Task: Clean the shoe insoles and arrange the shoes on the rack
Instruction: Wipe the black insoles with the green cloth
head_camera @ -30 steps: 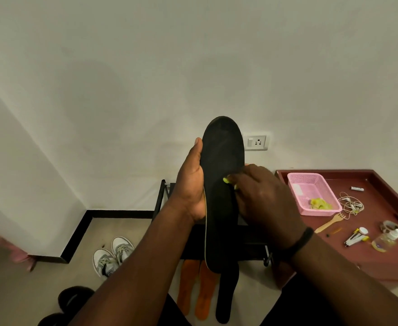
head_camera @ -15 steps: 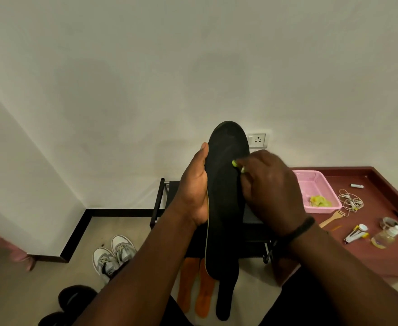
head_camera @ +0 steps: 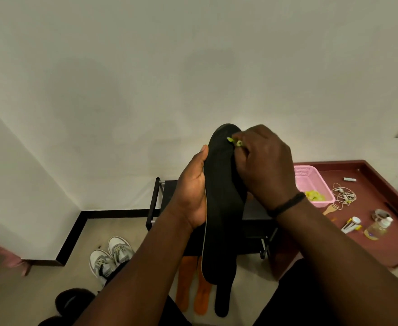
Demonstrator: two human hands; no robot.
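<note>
At the centre of the frame our left hand [head_camera: 191,195] curls around the left edge of a long black foam insole [head_camera: 222,208], holding it upright with the toe end uppermost. Our right hand [head_camera: 265,165] pinches a small yellow-green cloth [head_camera: 235,141] against the insole's top. Behind it stands a black metal shoe rack [head_camera: 156,203]. Below, on the floor, lie two orange insoles [head_camera: 194,288] and another black insole [head_camera: 223,300]. A pair of grey-and-white sneakers [head_camera: 111,257] sits at lower left. At right, a maroon tray table [head_camera: 381,198] carries a pink plastic basket [head_camera: 310,180].
</note>
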